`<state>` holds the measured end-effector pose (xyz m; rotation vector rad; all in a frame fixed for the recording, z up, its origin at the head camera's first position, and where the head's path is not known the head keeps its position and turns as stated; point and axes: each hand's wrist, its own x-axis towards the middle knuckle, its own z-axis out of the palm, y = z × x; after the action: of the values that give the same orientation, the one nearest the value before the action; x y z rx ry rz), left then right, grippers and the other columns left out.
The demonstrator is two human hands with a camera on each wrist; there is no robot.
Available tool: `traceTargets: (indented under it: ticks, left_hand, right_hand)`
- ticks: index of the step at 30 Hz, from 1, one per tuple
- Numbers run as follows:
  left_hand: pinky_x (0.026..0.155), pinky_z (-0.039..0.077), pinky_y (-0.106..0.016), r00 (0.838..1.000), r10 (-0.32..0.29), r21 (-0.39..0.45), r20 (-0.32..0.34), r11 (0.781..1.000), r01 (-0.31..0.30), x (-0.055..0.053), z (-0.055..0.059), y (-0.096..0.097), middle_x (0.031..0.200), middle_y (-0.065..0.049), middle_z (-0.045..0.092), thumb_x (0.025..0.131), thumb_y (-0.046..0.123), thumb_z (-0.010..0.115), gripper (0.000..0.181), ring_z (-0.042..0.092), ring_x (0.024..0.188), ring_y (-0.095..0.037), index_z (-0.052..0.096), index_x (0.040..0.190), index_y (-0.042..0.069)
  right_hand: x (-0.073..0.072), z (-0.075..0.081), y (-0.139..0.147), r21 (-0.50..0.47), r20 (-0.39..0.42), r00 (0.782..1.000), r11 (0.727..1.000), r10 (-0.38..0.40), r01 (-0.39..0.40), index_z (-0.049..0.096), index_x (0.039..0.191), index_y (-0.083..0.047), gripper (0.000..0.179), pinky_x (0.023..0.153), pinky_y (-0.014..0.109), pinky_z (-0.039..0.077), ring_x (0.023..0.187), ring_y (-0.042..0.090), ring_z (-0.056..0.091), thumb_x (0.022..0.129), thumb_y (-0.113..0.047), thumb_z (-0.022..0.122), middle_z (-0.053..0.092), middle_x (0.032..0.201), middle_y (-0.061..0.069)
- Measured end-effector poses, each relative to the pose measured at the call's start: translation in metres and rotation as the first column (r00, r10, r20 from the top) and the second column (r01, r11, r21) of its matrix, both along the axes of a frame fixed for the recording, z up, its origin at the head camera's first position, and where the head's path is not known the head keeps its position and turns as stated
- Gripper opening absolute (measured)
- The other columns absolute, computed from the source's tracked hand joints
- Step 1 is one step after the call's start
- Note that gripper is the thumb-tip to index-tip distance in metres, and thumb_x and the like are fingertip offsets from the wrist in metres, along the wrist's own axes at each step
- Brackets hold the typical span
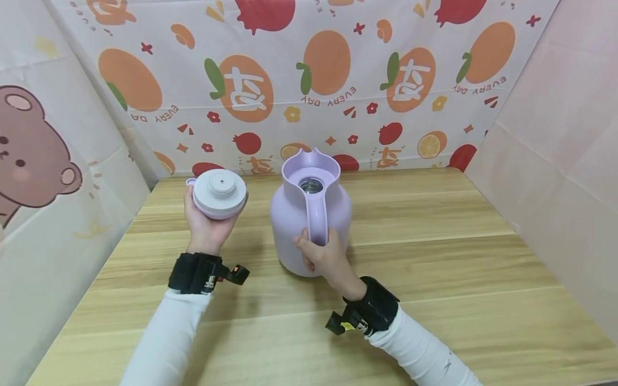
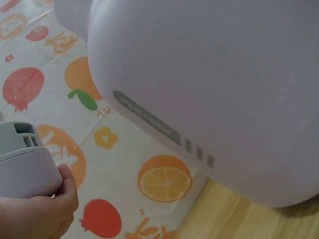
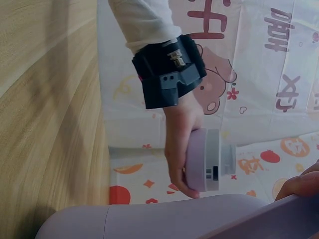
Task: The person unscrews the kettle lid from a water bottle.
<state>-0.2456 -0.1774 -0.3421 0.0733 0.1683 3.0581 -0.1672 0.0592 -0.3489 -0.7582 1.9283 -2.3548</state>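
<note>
A lilac thermos jug stands on the table with its mouth uncovered, showing a shiny metal neck inside. My right hand grips the lower part of its upright handle. To the left of the jug, my left hand holds the jug's lid, a round piece with a lilac base and a pale grey stepped plug facing up. In the left wrist view, fingers curl round the side of the lid. The right wrist view shows the lid held beyond the jug's body.
The wood-grain table reaches back to a fruit-print cloth just behind the jug. Pale cloth walls rise at both sides, the left wall bearing a cartoon bear. Each wrist wears a black strap with a camera.
</note>
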Motion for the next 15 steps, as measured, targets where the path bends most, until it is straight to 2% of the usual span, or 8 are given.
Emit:
traceTargets:
  ticks: [5,11,15]
  left_hand:
    - [0.099,0.029,-0.049,1.000,0.003,0.047,0.028,0.999,-0.004,0.001,-0.015,-0.004,0.140,-0.001,0.035,0.088,0.047,0.050,0.052,0.038,0.123,-0.029,0.040,0.134,0.025]
    - [0.099,0.028,-0.051,0.999,0.025,0.048,0.037,0.998,-0.027,0.000,-0.032,-0.008,0.143,-0.001,0.030,0.090,0.047,0.048,0.051,0.034,0.127,-0.031,0.037,0.136,0.026]
    - [0.098,0.028,-0.054,0.998,0.018,0.068,0.060,0.997,-0.022,0.000,-0.043,-0.011,0.144,-0.001,0.028,0.091,0.047,0.048,0.051,0.033,0.126,-0.035,0.036,0.136,0.026]
  right_hand:
    - [0.001,0.000,0.000,0.001,0.002,1.000,1.000,0.002,-0.002,0.037,0.063,0.003,0.031,0.040,0.025,0.030,0.039,0.013,0.034,0.082,-0.012,0.056,0.035,0.045,0.003]
    - [0.001,0.001,0.000,-0.002,0.011,1.000,1.000,-0.003,0.003,0.038,0.062,0.001,0.029,0.040,0.025,0.030,0.039,0.013,0.034,0.082,-0.012,0.056,0.035,0.045,0.002]
    - [0.001,0.001,0.001,-0.009,0.008,1.000,1.000,0.005,-0.005,0.039,0.062,-0.001,0.029,0.040,0.025,0.030,0.039,0.013,0.034,0.083,-0.011,0.056,0.035,0.045,0.002]
